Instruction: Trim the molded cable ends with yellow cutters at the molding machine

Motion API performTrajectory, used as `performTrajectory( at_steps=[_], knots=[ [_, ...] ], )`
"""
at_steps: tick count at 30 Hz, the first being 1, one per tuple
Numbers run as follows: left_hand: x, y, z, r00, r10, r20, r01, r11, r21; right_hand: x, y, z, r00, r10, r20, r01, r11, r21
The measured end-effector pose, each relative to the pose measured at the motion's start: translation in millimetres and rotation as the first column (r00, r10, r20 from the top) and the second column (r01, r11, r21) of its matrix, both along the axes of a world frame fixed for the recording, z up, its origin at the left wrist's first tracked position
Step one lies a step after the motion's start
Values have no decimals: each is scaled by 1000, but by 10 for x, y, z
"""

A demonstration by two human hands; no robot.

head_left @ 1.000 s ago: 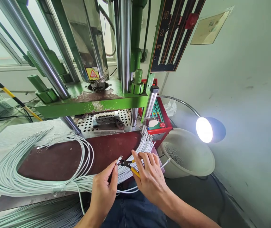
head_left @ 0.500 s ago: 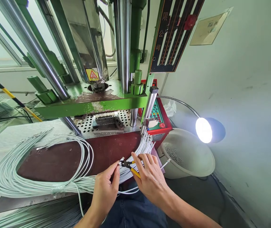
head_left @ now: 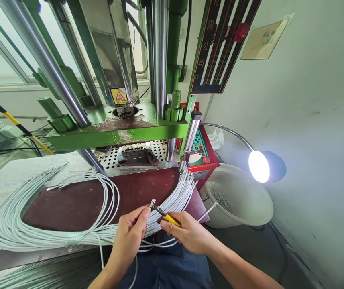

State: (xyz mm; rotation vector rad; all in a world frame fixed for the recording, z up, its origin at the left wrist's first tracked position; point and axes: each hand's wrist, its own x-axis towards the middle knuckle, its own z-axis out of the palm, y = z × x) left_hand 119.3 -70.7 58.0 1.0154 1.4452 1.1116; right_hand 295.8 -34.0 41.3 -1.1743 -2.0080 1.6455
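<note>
left hand (head_left: 131, 235) pinches one cable end (head_left: 152, 203); right hand (head_left: 188, 233) grips one cutter (head_left: 166, 216).

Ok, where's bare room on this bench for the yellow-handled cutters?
The dark red-brown plate is bare inside the loop of white cables, up to the perforated metal bed behind. Crowded: the front edge, where the bundle runs, and the right corner by the red control box, where cable ends fan out.

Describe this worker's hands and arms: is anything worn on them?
Nothing shows. The left hand and right hand are bare, with no gloves or rings visible. Both forearms are uncovered to the picture's edge: no sleeves, watch or bands.
</note>
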Motion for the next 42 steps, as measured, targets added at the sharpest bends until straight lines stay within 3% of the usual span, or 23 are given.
performTrajectory(
  at_steps=[2, 3, 5, 7, 8, 10, 12, 13, 15, 18, 20, 22, 23, 24, 26, 27, 29, 31, 33, 35, 38, 40, 42],
  knots=[
    [-11, -11, 11, 997, 5, -79, -3, 1000, 25, -28, -30, -23, 990, -88, 113, 56, 963, 263],
    [-16, -13, 14, 992, 15, -127, -9, 999, 45, -47, -51, -44, 973, -161, 167, 75, 900, 429],
    [-24, -6, 10, 974, 40, -222, -20, 996, 91, -90, -98, -101, 921, -317, 228, 75, 716, 694],
    [-28, 11, 0, 956, 58, -286, -21, 991, 130, -133, -140, -163, 863, -436, 255, 34, 553, 832],
    [-28, 21, -5, 951, 60, -303, -18, 990, 140, -151, -157, -192, 840, -474, 266, 11, 504, 864],
    [-22, 34, -9, 950, 62, -307, -16, 988, 151, -177, -179, -236, 812, -516, 273, -8, 458, 889],
    [-14, 40, -6, 962, 55, -267, -19, 991, 135, -182, -179, -251, 813, -521, 260, 25, 476, 879],
    [-10, 41, -4, 972, 46, -230, -20, 993, 116, -174, -169, -244, 831, -498, 247, 56, 518, 853],
    [-7, 42, -4, 990, 17, -138, -9, 998, 59, -143, -127, -202, 894, -388, 224, 112, 678, 727],
    [-18, 48, -19, 1000, -6, -24, 6, 1000, 6, -75, -34, -100, 981, -147, 130, 99, 942, 320],
    [-32, 52, -30, 1000, -10, 10, 10, 1000, -3, -43, 17, -44, 999, -45, 23, 44, 999, 22],
    [-44, 54, -35, 1000, -16, 2, 16, 1000, -3, -35, 31, -19, 999, -8, -53, 1, 991, -130],
    [-48, 54, -36, 1000, -15, -27, 15, 1000, 8, -41, 22, -20, 999, -5, -45, 0, 992, -122],
    [-50, 54, -36, 997, -8, -73, 10, 1000, 30, -53, 4, -27, 1000, -20, -6, 19, 998, -52],
    [-48, 54, -41, 981, 28, -193, -10, 995, 96, -90, -54, -57, 985, -121, 124, 88, 967, 239],
    [-45, 54, -49, 967, 41, -251, -9, 992, 127, -112, -87, -76, 960, -208, 186, 117, 904, 411],
    [-36, 56, -74, 936, 47, -349, 15, 985, 174, -151, -143, -114, 889, -382, 254, 114, 720, 684],
    [-30, 57, -110, 901, 43, -432, 57, 975, 215, -179, -174, -144, 832, -475, 286, 51, 579, 814],
    [-27, 57, -149, 864, 53, -501, 93, 961, 262, -191, -175, -167, 805, -503, 314, -5, 524, 852],
    [-28, 57, -182, 835, 63, -547, 118, 950, 288, -188, -158, -191, 796, -504, 336, -22, 529, 848],
    [-33, 57, -208, 823, 59, -565, 124, 952, 279, -160, -125, -231, 821, -464, 332, 12, 595, 804],
    [-37, 59, -200, 847, 39, -530, 113, 961, 251, -126, -103, -242, 869, -433, 241, 114, 648, 753],
    [-40, 63, -170, 895, 10, -447, 94, 973, 211, -83, -80, -225, 906, -422, 32, 312, 718, 622]
  ],
)
